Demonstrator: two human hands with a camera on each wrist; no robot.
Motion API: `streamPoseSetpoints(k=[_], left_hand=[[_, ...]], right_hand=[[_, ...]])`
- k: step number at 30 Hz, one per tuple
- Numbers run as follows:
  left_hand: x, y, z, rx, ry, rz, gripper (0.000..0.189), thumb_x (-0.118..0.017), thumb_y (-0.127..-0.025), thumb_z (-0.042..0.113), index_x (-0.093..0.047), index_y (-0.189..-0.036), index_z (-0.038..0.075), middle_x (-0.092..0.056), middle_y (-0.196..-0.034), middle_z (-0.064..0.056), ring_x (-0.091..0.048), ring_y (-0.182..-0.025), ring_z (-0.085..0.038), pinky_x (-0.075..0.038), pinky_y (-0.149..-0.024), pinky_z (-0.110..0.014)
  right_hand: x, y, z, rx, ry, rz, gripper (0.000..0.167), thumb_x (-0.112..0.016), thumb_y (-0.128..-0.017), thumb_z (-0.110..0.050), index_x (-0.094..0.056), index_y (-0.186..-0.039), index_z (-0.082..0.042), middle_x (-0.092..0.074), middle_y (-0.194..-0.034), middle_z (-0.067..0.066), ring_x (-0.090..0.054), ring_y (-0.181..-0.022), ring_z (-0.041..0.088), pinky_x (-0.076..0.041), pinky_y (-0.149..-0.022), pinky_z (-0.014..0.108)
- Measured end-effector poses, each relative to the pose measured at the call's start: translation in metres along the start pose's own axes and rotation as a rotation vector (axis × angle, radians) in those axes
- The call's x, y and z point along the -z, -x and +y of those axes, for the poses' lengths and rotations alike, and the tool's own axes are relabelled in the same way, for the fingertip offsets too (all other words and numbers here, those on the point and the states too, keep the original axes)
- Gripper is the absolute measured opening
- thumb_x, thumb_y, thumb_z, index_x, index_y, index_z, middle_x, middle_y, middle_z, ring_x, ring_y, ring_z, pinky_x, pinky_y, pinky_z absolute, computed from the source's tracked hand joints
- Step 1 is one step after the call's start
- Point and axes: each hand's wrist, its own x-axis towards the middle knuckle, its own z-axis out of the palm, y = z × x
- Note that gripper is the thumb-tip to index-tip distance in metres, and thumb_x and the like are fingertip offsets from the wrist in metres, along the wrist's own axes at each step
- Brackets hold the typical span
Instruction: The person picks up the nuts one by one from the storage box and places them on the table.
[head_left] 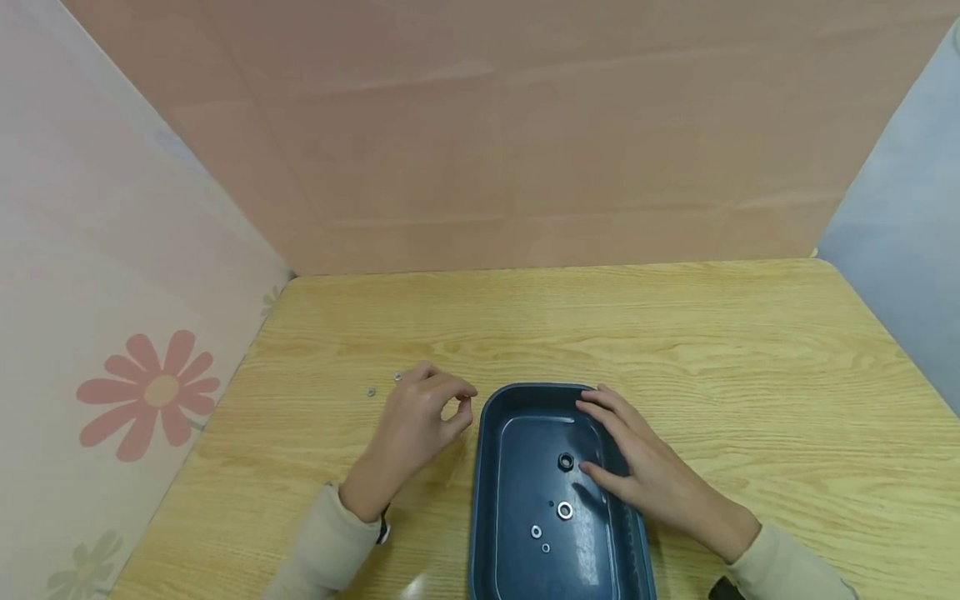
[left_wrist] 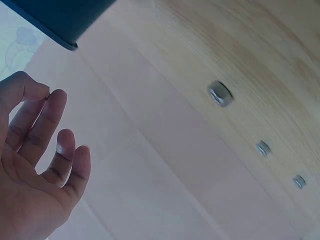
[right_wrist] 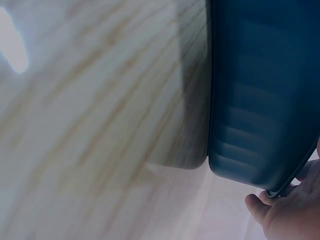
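Observation:
My left hand [head_left: 420, 417], left of the tray, pinches a tiny dark piece [left_wrist: 48, 95] between thumb and forefinger; its kind cannot be told. My right hand [head_left: 637, 454] rests over the right rim of a dark blue tray [head_left: 480, 500], fingers extended near the far corner and thumb over the inside. In the tray lie a dark nut [head_left: 566, 462], a silver nut [head_left: 565, 510] and two smaller silver rings [head_left: 536, 532]. On the table beyond my left hand are small metal nuts [head_left: 371, 392]; the left wrist view shows three, the biggest one [left_wrist: 220, 93] nearest the tray.
The tray stands on a wood-grain table [head_left: 750, 358] at its near side. A brownish-pink sheet [head_left: 487, 150] rises behind the table. A pale panel with a flower print [head_left: 161, 392] stands at left, a bluish panel [head_left: 907, 225] at right.

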Motion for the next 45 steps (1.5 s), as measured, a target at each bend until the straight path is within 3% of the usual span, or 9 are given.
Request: streamPoseSetpoints(k=[6, 12, 16, 18, 20, 33, 39, 42, 45], left_hand=[[0.003, 0.001, -0.009, 0.015, -0.018, 0.018, 0.014, -0.079, -0.073, 0.001, -0.076, -0.083, 0.012, -0.076, -0.08, 0.001, -0.059, -0.074, -0.017, -0.049, -0.066, -0.029], [0.005, 0.001, -0.019, 0.054, -0.026, 0.007, 0.014, -0.075, -0.074, -0.001, -0.077, -0.084, 0.009, -0.075, -0.078, -0.002, -0.059, -0.074, -0.018, -0.05, -0.064, -0.027], [0.007, 0.001, -0.025, 0.084, -0.035, 0.006, 0.014, -0.074, -0.074, -0.003, -0.077, -0.084, 0.007, -0.074, -0.076, -0.003, -0.059, -0.074, -0.02, -0.05, -0.063, -0.028], [0.008, 0.001, -0.028, 0.098, -0.051, 0.01, 0.015, -0.075, -0.074, -0.004, -0.077, -0.083, 0.007, -0.074, -0.075, -0.003, -0.058, -0.073, -0.02, -0.049, -0.061, -0.028], [0.009, 0.001, -0.032, 0.112, -0.067, 0.015, 0.015, -0.075, -0.073, -0.004, -0.077, -0.083, 0.007, -0.074, -0.075, -0.001, -0.058, -0.072, -0.02, -0.048, -0.06, -0.027], [0.017, 0.001, -0.05, 0.173, -0.11, 0.006, 0.011, -0.074, -0.077, 0.0, -0.078, -0.085, 0.007, -0.074, -0.075, -0.003, -0.059, -0.071, -0.022, -0.046, -0.058, -0.027], [0.018, 0.001, -0.059, 0.17, -0.149, 0.026, 0.011, -0.074, -0.076, 0.001, -0.078, -0.083, 0.009, -0.074, -0.072, -0.001, -0.056, -0.065, -0.019, -0.041, -0.054, -0.026], [0.019, 0.001, -0.064, 0.17, -0.16, 0.03, 0.01, -0.075, -0.076, 0.002, -0.078, -0.084, 0.009, -0.074, -0.072, -0.001, -0.055, -0.064, -0.019, -0.039, -0.052, -0.025], [0.019, 0.001, -0.068, 0.181, -0.164, 0.021, 0.01, -0.075, -0.077, 0.003, -0.078, -0.084, 0.009, -0.074, -0.073, -0.002, -0.057, -0.065, -0.02, -0.041, -0.052, -0.027]], right_hand=[[0.0, 0.001, 0.0, -0.011, 0.002, -0.003, 0.072, -0.08, -0.082, -0.022, -0.047, -0.145, -0.01, -0.035, -0.156, 0.003, -0.032, -0.145, 0.034, -0.038, -0.113, 0.044], [0.0, 0.001, 0.0, -0.009, -0.002, -0.002, 0.072, -0.08, -0.083, -0.022, -0.046, -0.145, -0.011, -0.035, -0.156, 0.003, -0.031, -0.146, 0.034, -0.038, -0.111, 0.049], [-0.001, 0.001, 0.001, 0.013, -0.021, 0.016, 0.072, -0.08, -0.082, -0.02, -0.046, -0.144, -0.009, -0.036, -0.155, 0.005, -0.032, -0.145, 0.036, -0.023, -0.119, 0.019], [-0.001, 0.002, 0.001, 0.029, -0.034, 0.027, 0.072, -0.08, -0.082, -0.019, -0.047, -0.144, -0.007, -0.037, -0.155, 0.006, -0.032, -0.144, 0.037, -0.011, -0.113, 0.005], [-0.002, 0.002, 0.001, 0.043, -0.045, 0.036, 0.072, -0.081, -0.081, -0.017, -0.047, -0.144, -0.006, -0.037, -0.154, 0.007, -0.032, -0.143, 0.039, -0.004, -0.108, 0.0], [-0.002, 0.001, 0.001, 0.038, -0.043, 0.035, 0.072, -0.081, -0.081, -0.017, -0.046, -0.144, -0.006, -0.037, -0.154, 0.007, -0.032, -0.143, 0.038, -0.004, -0.107, -0.001], [-0.001, 0.001, 0.001, 0.022, -0.035, 0.026, 0.072, -0.08, -0.082, -0.018, -0.046, -0.144, -0.009, -0.037, -0.154, 0.005, -0.032, -0.144, 0.037, -0.006, -0.107, 0.001], [-0.001, 0.001, 0.0, 0.001, -0.028, 0.012, 0.072, -0.08, -0.083, -0.02, -0.046, -0.145, -0.01, -0.036, -0.155, 0.003, -0.032, -0.145, 0.035, -0.011, -0.111, 0.006], [0.0, 0.001, 0.0, -0.018, -0.015, -0.002, 0.072, -0.08, -0.083, -0.022, -0.046, -0.145, -0.012, -0.036, -0.155, 0.002, -0.032, -0.145, 0.034, -0.026, -0.117, 0.02]])
